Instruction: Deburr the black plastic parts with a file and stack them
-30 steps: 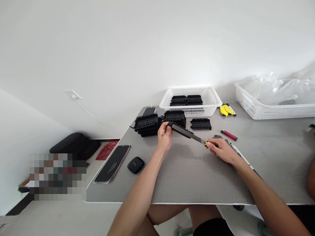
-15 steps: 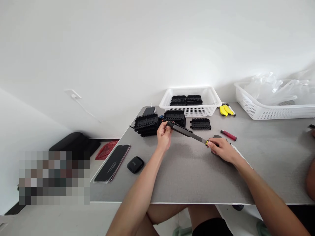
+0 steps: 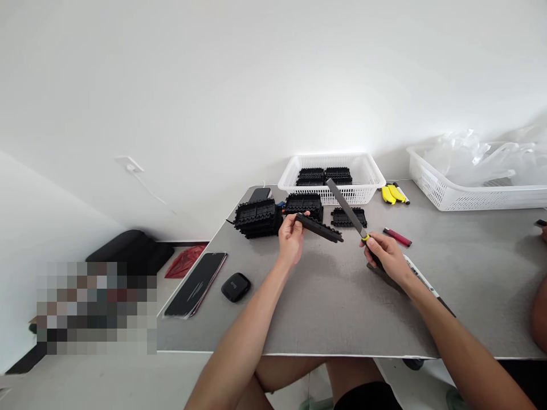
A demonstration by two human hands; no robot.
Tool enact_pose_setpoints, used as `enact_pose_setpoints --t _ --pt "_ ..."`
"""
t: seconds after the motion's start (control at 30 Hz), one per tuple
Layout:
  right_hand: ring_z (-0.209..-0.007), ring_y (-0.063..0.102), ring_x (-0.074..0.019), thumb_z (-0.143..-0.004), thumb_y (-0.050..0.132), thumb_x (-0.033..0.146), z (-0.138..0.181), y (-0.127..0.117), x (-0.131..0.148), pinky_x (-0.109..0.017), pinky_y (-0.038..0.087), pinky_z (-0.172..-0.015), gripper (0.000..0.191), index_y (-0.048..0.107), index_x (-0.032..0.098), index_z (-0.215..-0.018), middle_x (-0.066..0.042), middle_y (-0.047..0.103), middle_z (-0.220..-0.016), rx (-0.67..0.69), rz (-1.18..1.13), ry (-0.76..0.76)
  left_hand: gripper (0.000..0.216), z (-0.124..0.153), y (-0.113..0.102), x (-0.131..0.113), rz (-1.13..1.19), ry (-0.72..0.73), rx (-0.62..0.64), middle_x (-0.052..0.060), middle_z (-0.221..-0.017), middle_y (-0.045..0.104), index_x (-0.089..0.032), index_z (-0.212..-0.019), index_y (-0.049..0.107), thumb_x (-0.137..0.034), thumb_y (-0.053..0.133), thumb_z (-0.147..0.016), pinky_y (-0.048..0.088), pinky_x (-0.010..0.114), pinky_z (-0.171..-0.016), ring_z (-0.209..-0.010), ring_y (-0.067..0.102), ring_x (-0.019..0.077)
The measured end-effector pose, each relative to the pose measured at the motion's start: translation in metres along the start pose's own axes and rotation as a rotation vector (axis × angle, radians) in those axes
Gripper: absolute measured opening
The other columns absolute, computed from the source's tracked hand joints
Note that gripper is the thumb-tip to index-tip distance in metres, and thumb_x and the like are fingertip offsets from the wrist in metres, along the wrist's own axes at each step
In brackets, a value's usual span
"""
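Note:
My left hand [image 3: 292, 238] is closed on one end of a black plastic part with a toothed edge [image 3: 319, 228], held tilted on its side above the table. In my right hand [image 3: 388, 256] is a flat metal file [image 3: 347, 209], gripped by its dark handle with a yellow collar. The file's blade points up and to the left, apart from the black part. Behind my left hand stand two stacks of similar black parts, a left stack [image 3: 255, 217] and a right stack [image 3: 304, 204]. A single black part [image 3: 349, 217] lies to their right.
A white basket [image 3: 331, 195] at the back holds several black parts. Another white basket [image 3: 478, 196] holds clear plastic bags. Yellow-handled tools [image 3: 395, 194], a red lighter-like object [image 3: 397, 236], a pen-like object [image 3: 423, 273], a black case [image 3: 235, 287] and a dark phone-like slab [image 3: 195, 283] lie around.
The file has lifted off the black part and swung upward in my right hand. My left hand has shifted slightly right, still holding the part.

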State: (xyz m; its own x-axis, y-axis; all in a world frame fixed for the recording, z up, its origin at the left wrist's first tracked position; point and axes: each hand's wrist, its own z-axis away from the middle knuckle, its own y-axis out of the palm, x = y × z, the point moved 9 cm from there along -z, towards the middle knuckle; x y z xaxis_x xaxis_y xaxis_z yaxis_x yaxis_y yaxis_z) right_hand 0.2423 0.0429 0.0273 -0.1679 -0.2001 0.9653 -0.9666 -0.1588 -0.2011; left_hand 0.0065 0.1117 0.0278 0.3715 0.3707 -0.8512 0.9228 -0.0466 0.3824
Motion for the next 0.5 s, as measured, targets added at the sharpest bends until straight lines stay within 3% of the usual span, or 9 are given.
enact_pose_setpoints --t 0.17,0.33,0.5 --pt "-0.054 0.041 -0.0107 -0.075 0.071 0.047 0.004 0.007 0.006 -0.025 0.035 -0.051 0.042 0.065 0.017 -0.105 0.004 0.048 -0.063 -0.136 0.036 -0.015 0.031 0.019 0.03 0.01 0.027 -0.066 0.086 0.007 -0.11 0.064 -0.021 -0.089 0.06 -0.048 0.07 -0.08 0.049 0.039 -0.096 -0.124 0.054 0.0256" --pt "-0.052 0.038 -0.0102 -0.075 0.07 0.048 0.005 0.006 0.003 -0.026 0.033 -0.05 0.036 0.068 0.016 -0.092 0.004 0.046 -0.058 -0.177 0.029 -0.02 0.036 0.023 0.037 0.007 -0.178 -0.034 0.159 0.011 -0.119 0.062 -0.021 -0.1 0.063 -0.05 0.068 -0.08 0.045 0.039 -0.099 -0.124 0.052 0.0268" --pt "-0.052 0.037 -0.0105 -0.074 0.07 0.045 0.005 0.004 0.002 -0.025 0.033 -0.051 0.033 0.069 0.017 -0.091 0.004 0.045 -0.058 -0.203 0.084 -0.023 0.032 0.032 0.046 0.008 -0.347 -0.045 0.232 0.008 -0.119 0.056 -0.025 -0.106 0.057 -0.046 0.066 -0.083 0.044 0.036 -0.098 -0.117 0.052 0.0226"
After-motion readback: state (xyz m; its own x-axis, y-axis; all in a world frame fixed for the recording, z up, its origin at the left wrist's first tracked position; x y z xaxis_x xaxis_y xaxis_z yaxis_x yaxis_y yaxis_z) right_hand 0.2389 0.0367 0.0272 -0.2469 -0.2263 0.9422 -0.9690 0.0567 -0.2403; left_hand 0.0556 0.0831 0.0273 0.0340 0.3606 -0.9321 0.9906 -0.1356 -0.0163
